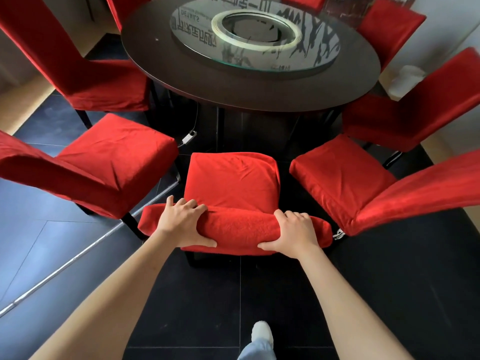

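Floor [194, 307]: dark tiles, running under the table and out on its near side.

Table [233, 94]: round, dark wood, top of view. Landmark for all below.

Side chairs: red covers, ringed round the table. Left chair [111, 157] at the near-left edge of the table, angled in. Right chair [337, 175] at the near-right edge, angled in. Two more chairs farther round, one on each side, and parts of others at the far rim.

Turntable [197, 48]: glass disc on the middle of the table, reflections across it. Pale ring [293, 40] at its centre.

Chair [231, 180]: red cover, at the near edge of the table, between the left and right chairs. Seat front points at the table and stands just short of its rim, not tucked under. Backrest [239, 227] on the side away from the table.

Left hand [181, 224]: clamped on the backrest top, left part. Fingers curled over the table-facing side, thumb on the near side, padding squeezed between.

Right hand [293, 235]: same hold on the right part, fingers over, thumb under the near side.

Foot [262, 332]: pale sock, on the floor well back from the table, behind the chair.

Adapter [187, 138]: small white block on a cable, on the floor below the near-left rim of the table.
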A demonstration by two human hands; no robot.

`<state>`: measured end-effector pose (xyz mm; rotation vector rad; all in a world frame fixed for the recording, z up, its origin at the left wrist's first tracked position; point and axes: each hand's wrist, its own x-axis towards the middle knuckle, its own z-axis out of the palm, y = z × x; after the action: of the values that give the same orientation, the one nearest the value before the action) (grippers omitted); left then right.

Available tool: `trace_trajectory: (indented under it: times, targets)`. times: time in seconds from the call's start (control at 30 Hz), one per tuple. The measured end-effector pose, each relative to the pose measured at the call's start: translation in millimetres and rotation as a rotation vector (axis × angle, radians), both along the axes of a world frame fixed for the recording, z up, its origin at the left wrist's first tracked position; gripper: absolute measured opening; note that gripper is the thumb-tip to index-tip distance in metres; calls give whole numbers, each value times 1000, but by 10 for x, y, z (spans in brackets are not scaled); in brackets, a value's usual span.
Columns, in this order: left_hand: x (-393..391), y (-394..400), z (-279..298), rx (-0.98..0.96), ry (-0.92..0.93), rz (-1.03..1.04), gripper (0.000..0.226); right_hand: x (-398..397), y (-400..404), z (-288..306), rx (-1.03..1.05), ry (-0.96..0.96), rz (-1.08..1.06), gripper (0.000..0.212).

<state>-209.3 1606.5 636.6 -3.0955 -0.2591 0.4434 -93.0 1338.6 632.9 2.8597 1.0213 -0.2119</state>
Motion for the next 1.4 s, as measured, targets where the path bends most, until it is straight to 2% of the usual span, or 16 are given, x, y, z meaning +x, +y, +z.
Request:
trace_trajectory:
  times: [0.5,1.17,1.4]
  targets:
    - [-14,73,61,-9,7,-8,116,-49,90,63,-30,64,-30,102]
    - [-41,63,-5,-19,-18,50,115,39,83,-31,-27,12,32,112]
    - [-191,-21,45,-25,-31,129,110,43,75,29,-22,115,78,109]
